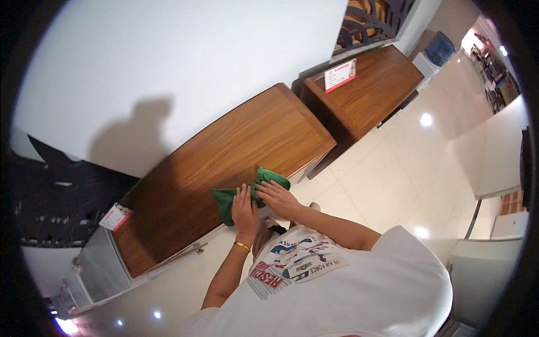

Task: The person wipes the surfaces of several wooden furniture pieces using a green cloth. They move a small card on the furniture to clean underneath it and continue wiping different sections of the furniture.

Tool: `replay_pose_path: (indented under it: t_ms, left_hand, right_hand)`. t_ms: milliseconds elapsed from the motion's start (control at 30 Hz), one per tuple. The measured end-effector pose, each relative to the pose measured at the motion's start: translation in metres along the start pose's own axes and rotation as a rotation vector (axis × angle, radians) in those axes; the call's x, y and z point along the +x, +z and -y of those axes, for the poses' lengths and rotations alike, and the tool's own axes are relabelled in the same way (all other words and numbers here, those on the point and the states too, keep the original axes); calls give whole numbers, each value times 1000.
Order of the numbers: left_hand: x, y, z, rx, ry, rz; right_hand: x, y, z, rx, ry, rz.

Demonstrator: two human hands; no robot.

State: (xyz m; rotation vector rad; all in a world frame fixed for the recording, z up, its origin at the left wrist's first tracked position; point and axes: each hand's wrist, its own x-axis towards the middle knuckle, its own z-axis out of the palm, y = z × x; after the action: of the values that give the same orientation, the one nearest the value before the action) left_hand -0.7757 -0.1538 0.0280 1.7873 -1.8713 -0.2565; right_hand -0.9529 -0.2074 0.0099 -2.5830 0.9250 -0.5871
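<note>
A bunched green cloth (225, 202) lies at the near edge of a brown wooden cabinet top (236, 135). My left hand (245, 210), with a gold-coloured bracelet at its wrist, rests flat on the cloth's middle, fingers stretched out. Just to its right, my right hand (278, 199) presses on the cloth's other part, its fingers laid over the folds. Both palms face down, so what lies under them is hidden. The wood grain shows beyond the cloth, and a dark shadow covers the cabinet top's left part.
A printed card (116, 217) stands at the cabinet top's left end. Past a narrow gap, a second wooden cabinet (370, 88) bears another card (340, 76). A white wall (210, 54) runs behind both. Farther right are a water dispenser with a blue bottle (439, 48) and a tiled floor (379, 177).
</note>
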Motion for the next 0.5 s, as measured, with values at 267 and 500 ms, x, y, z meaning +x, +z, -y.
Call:
replay_pose_path:
  t_ms: [267,500]
  left_hand:
    - [38,48,-102,-209,149,132]
    - [85,91,-233,-471,108,385]
  right_hand:
    - [-83,-73,-47,400,501,-85]
    - [-167,-161,-111,600,830,-174]
